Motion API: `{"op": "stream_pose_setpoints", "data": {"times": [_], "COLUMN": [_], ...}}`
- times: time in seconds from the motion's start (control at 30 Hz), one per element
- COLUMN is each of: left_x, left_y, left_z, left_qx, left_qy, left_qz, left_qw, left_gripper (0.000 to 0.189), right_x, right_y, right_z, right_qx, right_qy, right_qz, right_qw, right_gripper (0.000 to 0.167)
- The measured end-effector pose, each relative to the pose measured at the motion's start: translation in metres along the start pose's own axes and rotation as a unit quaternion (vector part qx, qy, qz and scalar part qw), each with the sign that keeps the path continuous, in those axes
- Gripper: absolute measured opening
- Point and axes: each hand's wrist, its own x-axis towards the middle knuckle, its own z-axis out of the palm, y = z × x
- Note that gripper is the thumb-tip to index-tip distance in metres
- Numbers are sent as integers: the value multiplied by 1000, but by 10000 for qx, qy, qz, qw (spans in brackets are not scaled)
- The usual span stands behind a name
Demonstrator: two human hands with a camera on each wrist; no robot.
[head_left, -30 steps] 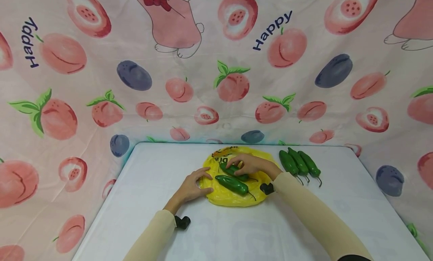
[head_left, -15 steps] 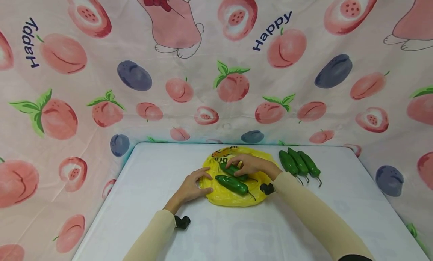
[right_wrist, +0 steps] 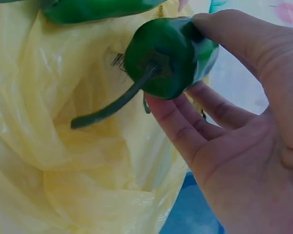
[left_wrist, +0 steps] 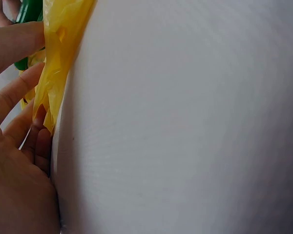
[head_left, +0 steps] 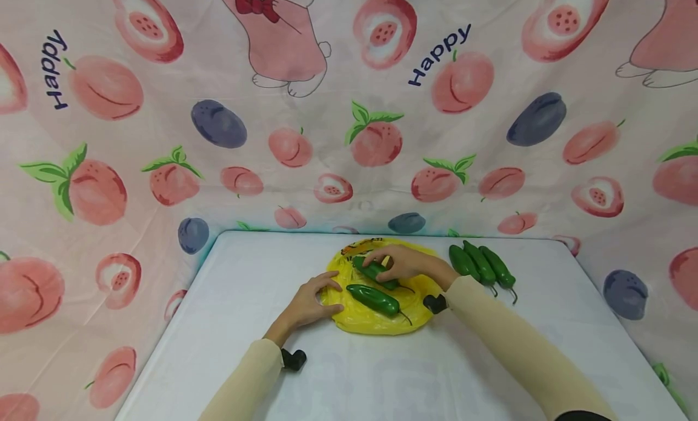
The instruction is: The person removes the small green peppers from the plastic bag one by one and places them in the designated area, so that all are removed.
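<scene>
A yellow plastic bag (head_left: 371,324) lies flat on the white table, with a long green pepper (head_left: 374,300) resting on it. Just behind that one, my right hand (head_left: 406,262) pinches a second green pepper (right_wrist: 161,58) between thumb and fingertips. In the right wrist view its curved stem points toward the lower left, over the bag. My left hand (head_left: 309,300) rests at the bag's left edge, thumb and fingers spread in a loose curve. The left wrist view has its fingers (left_wrist: 19,95) touching the crumpled plastic.
Three more green peppers (head_left: 482,265) lie side by side to the right of the bag, near the back edge of the white table (head_left: 262,257). A fruit-patterned cloth (head_left: 332,148) hangs behind and around the table.
My right hand has shifted very slightly, and the pinched pepper sits a little higher. The head view has tilted a touch. My left hand stays in place at the bag.
</scene>
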Motion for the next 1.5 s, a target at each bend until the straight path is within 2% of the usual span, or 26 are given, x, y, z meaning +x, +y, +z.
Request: {"op": "stream_pose_setpoints", "data": {"times": [0.17,0.43,0.6,1.5], "left_x": [0,1,1,1], "left_y": [-1,-3,-2,-2], "left_z": [1,1,1,0], "left_qx": [-31,-23,-39,-51], "left_qy": [-36,-27,-21,-11], "left_qz": [36,-2,5,-36], "left_qw": [10000,10000,10000,10000], "left_gripper": [32,31,31,30], "right_x": [-5,-14,-19,-32], "right_y": [-6,-17,-25,-15], "right_z": [-3,-11,-15,-15], "right_qx": [68,44,201,323], "right_qy": [246,910,1205,1467], "right_qz": [-17,-500,-544,-333], "right_qw": [9997,9946,9910,9881], "right_gripper": [38,43,46,46]}}
